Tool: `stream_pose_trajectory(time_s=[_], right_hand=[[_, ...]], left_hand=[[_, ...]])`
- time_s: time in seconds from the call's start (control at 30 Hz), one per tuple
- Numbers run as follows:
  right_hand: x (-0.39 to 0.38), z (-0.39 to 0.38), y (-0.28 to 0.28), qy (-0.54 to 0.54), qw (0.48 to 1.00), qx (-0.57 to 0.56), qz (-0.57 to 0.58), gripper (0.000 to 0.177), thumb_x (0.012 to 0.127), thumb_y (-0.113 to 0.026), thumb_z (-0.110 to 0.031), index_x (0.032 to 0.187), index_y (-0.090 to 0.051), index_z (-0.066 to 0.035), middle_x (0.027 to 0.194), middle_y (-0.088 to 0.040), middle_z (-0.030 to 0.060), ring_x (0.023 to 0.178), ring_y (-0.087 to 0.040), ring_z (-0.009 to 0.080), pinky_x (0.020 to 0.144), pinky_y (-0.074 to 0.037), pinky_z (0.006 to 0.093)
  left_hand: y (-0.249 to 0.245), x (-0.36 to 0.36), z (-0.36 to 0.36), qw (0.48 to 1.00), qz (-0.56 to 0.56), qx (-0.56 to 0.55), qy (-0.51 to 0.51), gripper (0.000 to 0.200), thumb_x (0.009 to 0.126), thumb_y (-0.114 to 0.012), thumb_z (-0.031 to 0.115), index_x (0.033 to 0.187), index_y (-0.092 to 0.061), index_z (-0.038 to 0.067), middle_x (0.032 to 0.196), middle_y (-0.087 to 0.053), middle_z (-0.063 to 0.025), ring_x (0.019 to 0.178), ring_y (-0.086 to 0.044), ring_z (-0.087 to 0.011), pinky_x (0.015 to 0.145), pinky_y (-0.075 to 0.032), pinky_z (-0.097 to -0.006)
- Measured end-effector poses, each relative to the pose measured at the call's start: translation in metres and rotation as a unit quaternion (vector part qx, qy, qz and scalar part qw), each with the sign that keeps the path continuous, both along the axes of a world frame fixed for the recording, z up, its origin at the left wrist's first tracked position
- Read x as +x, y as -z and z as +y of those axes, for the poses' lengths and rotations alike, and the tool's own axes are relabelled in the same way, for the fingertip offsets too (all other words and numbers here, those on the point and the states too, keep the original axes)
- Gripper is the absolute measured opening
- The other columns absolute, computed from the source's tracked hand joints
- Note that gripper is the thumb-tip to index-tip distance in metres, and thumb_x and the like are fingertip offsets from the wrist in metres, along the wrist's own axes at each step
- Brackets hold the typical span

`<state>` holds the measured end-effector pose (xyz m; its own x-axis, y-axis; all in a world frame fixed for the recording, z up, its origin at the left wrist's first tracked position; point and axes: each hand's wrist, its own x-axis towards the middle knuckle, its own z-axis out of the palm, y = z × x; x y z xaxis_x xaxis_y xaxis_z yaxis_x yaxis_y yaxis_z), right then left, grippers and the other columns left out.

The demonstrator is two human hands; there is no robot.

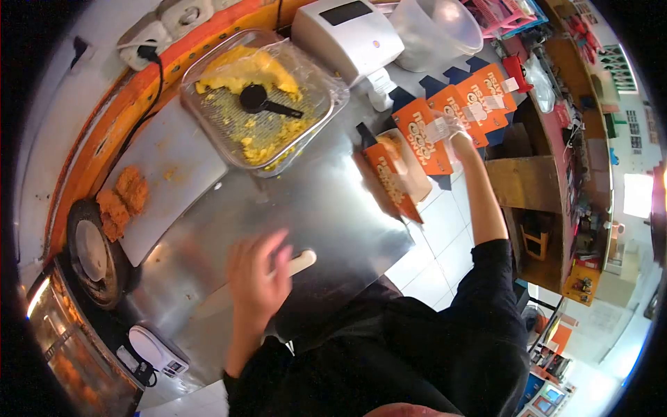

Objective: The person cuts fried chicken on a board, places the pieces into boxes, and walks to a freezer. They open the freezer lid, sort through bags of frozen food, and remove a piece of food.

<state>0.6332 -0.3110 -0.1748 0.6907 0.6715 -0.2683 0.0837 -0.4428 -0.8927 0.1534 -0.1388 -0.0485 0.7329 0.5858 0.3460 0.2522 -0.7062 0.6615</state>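
My left hand [260, 278] is over the steel table [326, 208], blurred by motion, beside the pale handle of a knife [302, 262]. At the right, my right hand [451, 128] touches the nearest of several orange printed boxes [425, 142]; its fingers are partly hidden by glare and the box. Left of that box, an open orange box [389, 179] holds food. Fried breaded pieces [125, 198] lie on a white board [174, 174] at the left.
A plastic-covered tray [316, 128] holds yellow food and a black scoop [256, 99]. Behind it are a label printer [347, 38] and a clear tub [431, 35]. A small scale [153, 347] sits front left; wooden shelves [524, 184] stand at the right.
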Motion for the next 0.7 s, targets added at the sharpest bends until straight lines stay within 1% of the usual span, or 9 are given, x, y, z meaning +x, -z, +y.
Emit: stream_pose_trajectory(time_s=[0.07,0.13,0.17,0.23,0.33,0.37,0.43,0.6,0.7], right_hand=[[-0.029,0.018,-0.026,-0.015,0.991,-0.049,-0.125,0.023,0.084,-0.054,-0.007,0.106,-0.061,-0.005,0.091,-0.065,0.0070,0.080,-0.060,0.0150,0.072,-0.047,0.0276],[-0.045,0.031,-0.042,-0.073,0.995,0.044,-0.047,0.024,0.081,-0.055,-0.002,0.104,-0.061,-0.005,0.091,-0.065,0.0067,0.081,-0.060,0.0155,0.072,-0.047,0.0284],[-0.021,0.022,-0.002,-0.101,0.974,0.019,-0.201,0.020,0.083,-0.054,-0.004,0.102,-0.060,-0.004,0.089,-0.064,0.0085,0.079,-0.059,0.0166,0.071,-0.046,0.0277],[-0.048,0.040,-0.025,-0.040,0.980,0.156,-0.114,0.017,0.082,-0.054,-0.003,0.098,-0.060,-0.002,0.081,-0.062,0.0116,0.074,-0.057,0.0179,0.069,-0.046,0.0296],[-0.044,0.031,-0.034,-0.011,0.975,0.090,-0.201,0.014,0.082,-0.054,-0.004,0.095,-0.059,-0.002,0.078,-0.061,0.0124,0.071,-0.056,0.0167,0.068,-0.045,0.0303],[-0.045,0.028,-0.040,0.004,0.979,0.082,-0.184,0.014,0.083,-0.054,-0.005,0.095,-0.059,-0.002,0.078,-0.060,0.0124,0.070,-0.056,0.0159,0.067,-0.045,0.0299],[-0.051,0.024,-0.036,0.058,0.979,0.188,-0.049,0.017,0.083,-0.055,-0.007,0.099,-0.059,-0.003,0.079,-0.059,0.0105,0.072,-0.055,0.0131,0.068,-0.045,0.0275],[-0.057,0.014,-0.038,0.136,0.960,0.246,-0.012,0.027,0.080,-0.061,-0.010,0.107,-0.058,-0.006,0.094,-0.063,0.0098,0.086,-0.060,0.0180,0.076,-0.046,0.0285],[-0.056,0.016,-0.032,0.164,0.954,0.095,-0.233,0.028,0.077,-0.062,-0.005,0.104,-0.059,-0.006,0.093,-0.062,0.0154,0.087,-0.060,0.0278,0.077,-0.046,0.0349]], left_hand=[[-0.020,0.099,0.014,0.985,0.066,0.062,0.149,0.038,0.077,-0.061,0.012,0.113,-0.050,0.005,0.102,-0.056,-0.0098,0.094,-0.053,-0.0260,0.081,-0.041,-0.0380],[-0.017,0.193,0.013,0.968,0.037,0.101,0.228,0.046,0.081,-0.059,0.015,0.123,-0.043,0.003,0.119,-0.050,-0.0147,0.114,-0.046,-0.0294,0.095,-0.037,-0.0386],[0.003,0.236,0.009,0.961,0.039,0.139,0.235,0.054,0.079,-0.063,0.017,0.125,-0.041,0.001,0.123,-0.047,-0.0147,0.118,-0.042,-0.0292,0.099,-0.033,-0.0392],[0.033,0.302,0.006,0.932,0.167,0.166,0.275,0.058,0.073,-0.069,0.021,0.122,-0.043,0.003,0.120,-0.048,-0.0137,0.120,-0.041,-0.0266,0.102,-0.030,-0.0423],[0.036,0.344,0.004,0.897,0.220,0.167,0.345,0.055,0.068,-0.073,0.022,0.113,-0.046,0.005,0.114,-0.050,-0.0136,0.120,-0.042,-0.0247,0.103,-0.027,-0.0458],[0.040,0.351,0.002,0.912,0.125,0.195,0.338,0.048,0.065,-0.074,0.020,0.103,-0.048,0.008,0.104,-0.054,-0.0109,0.111,-0.049,-0.0239,0.102,-0.028,-0.0466],[0.044,0.366,-0.002,0.906,0.163,0.154,0.361,0.045,0.064,-0.074,0.019,0.100,-0.049,0.008,0.097,-0.056,-0.0089,0.103,-0.053,-0.0244,0.101,-0.029,-0.0458],[0.060,0.370,-0.003,0.903,0.142,0.059,0.401,0.026,0.062,-0.075,0.016,0.074,-0.053,0.009,0.065,-0.056,0.0002,0.076,-0.059,-0.0184,0.097,-0.030,-0.0412],[0.062,0.363,0.000,0.905,0.126,0.081,0.399,0.024,0.062,-0.075,0.015,0.067,-0.053,0.009,0.064,-0.056,0.0017,0.073,-0.057,-0.0152,0.098,-0.029,-0.0411]])
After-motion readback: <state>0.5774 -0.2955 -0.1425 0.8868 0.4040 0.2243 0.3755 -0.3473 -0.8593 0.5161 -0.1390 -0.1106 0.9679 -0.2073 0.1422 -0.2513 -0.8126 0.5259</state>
